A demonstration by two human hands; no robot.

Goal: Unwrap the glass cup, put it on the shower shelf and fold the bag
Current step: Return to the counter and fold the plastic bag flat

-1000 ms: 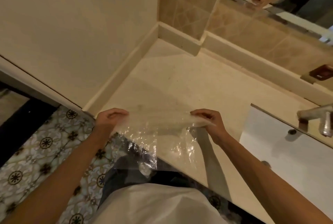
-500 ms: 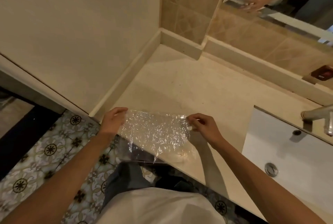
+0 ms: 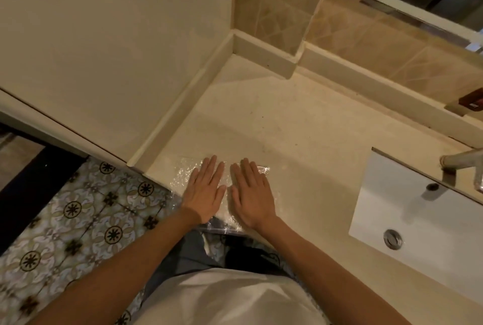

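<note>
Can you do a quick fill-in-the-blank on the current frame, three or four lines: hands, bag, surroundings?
1. Both hands, left hand and right hand, lie ____ on the plastic bag, fingers straight.
2. The bag rests on the ____, its near edge hanging past the front.
3. The white sink sits to the person's ____.
4. The glass cup is ____ in this view.

Missing words: flat; countertop; right; not visible

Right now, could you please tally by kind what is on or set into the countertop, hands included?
Hands pressing flat: 2, the left hand and the right hand
Clear plastic bags: 1, the bag under both palms
Sinks: 1, the sink
Taps: 1, the tap
Total: 5
</note>
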